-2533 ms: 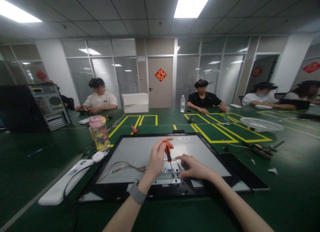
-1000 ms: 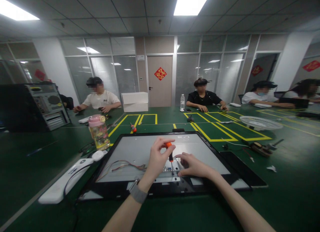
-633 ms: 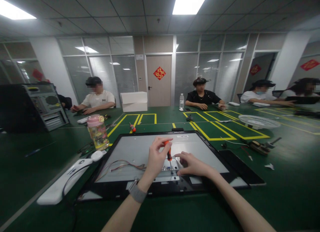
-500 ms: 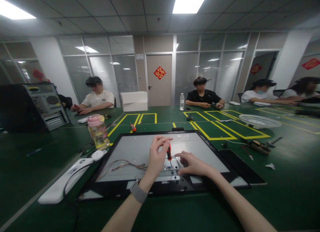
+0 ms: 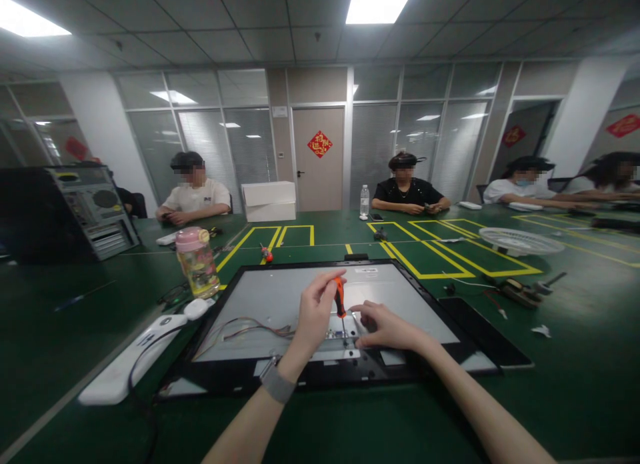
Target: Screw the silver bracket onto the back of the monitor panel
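Note:
My left hand (image 5: 316, 309), with a watch on its wrist, is closed on a screwdriver (image 5: 340, 297) with an orange and black handle. The screwdriver stands nearly upright, its shaft pointing down at a small circuit board (image 5: 336, 334) on the back of a flat display panel (image 5: 400, 297). Just right of the shaft, my right hand (image 5: 383, 327) rests by the board, index finger and thumb apart and the other fingers curled. Whether its fingertips press on the board I cannot tell. Thin coloured wires (image 5: 260, 324) run left from the board across the panel.
Left of the panel are a white power strip (image 5: 125, 364) and a pink-lidded bottle (image 5: 197, 267). A dark flat slab (image 5: 485, 331) lies at its right edge, near a tool (image 5: 523, 291). A computer case (image 5: 65, 214) stands far left. Several people sit across the table.
The screwdriver's handle shows more between my left fingers, which have shifted slightly on it. My right hand stays in place. Across the table, the person at left has moved their hands.

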Demonstrator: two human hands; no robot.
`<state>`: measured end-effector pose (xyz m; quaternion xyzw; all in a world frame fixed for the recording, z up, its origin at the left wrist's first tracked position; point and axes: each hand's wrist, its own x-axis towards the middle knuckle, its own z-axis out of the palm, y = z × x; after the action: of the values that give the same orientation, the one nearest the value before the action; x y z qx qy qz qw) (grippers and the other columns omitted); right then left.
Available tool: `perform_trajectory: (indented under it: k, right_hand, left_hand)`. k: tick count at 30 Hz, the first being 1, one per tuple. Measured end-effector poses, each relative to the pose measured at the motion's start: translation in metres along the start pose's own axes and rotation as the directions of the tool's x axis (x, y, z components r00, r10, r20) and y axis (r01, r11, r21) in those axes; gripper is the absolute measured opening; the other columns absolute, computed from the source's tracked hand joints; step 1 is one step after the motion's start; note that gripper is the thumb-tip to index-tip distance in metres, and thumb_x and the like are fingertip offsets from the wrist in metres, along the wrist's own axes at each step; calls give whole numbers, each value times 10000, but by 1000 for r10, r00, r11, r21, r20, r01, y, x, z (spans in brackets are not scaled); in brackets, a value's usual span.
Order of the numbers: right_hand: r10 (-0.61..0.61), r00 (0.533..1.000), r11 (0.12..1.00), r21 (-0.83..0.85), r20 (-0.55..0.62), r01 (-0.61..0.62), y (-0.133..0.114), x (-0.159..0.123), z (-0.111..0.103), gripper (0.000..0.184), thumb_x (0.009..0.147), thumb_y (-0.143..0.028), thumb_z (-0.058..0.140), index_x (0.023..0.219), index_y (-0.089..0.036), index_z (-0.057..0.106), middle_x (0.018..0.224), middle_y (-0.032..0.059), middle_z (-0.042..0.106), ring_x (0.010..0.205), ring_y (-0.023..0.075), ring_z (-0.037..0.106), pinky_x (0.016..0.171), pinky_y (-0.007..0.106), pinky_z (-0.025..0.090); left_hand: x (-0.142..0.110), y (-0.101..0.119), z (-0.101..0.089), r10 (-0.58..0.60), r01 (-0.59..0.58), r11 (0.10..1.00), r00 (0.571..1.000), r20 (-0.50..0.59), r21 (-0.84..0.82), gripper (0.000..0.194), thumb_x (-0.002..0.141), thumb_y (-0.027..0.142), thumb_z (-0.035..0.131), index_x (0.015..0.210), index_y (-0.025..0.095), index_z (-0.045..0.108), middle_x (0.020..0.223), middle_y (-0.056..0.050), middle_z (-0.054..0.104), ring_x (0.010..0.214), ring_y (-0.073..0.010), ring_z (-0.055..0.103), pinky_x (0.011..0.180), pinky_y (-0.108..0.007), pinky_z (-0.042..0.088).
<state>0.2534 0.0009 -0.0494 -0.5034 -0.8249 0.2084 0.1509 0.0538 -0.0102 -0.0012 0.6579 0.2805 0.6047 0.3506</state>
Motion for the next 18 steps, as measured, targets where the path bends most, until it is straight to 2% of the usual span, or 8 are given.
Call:
perform_trajectory:
  k: [4,9,12,15,18]
  right_hand:
    - [-10,1000,1000,-8,-4,10,0,-1,0,681,702,-433,788,1308,-212,568,928,39,587,901,240,546,817,328,419]
    - [-2,1000,1000,0,-5,2,-1,-1,-1,681,702,-430,790,1309,-219,568,923,36,586,895,237,545,810,324,421]
    - [-2,1000,1000,2,-1,2,-2,-1,-1,678,703,-432,787,1309,-222,569,927,35,587,898,238,547,818,330,420]
    - [-1,1000,1000,-5,-2,1,-1,-1,-1,674,705,-425,786,1309,-220,569,930,36,588,906,240,549,830,335,419]
    - [-1,1000,1000,-2,0,1,-1,-1,0,672,709,-418,784,1310,-213,567,935,40,592,912,243,551,828,332,420]
  left_hand:
    - [-1,-2,1,23,-22,999,999,-41,27,177,812,301,646,897,186,750,870,-52,605,798,-165,614,759,-290,507]
    - [0,-1,0,-27,27,999,1000,12,-39,301,893,289,491,1032,178,734,962,-79,676,969,-203,630,885,-328,482]
    - [1,0,0,-71,71,996,997,0,-50,302,884,296,510,1060,170,720,873,-64,681,890,-193,642,838,-316,489]
    - [1,0,1,-9,10,1000,999,-46,19,195,826,274,607,930,182,745,799,-31,596,765,-153,595,753,-278,479]
    - [0,1,2,42,-34,996,994,-102,80,131,792,251,654,859,194,750,801,-15,525,744,-137,557,761,-273,466]
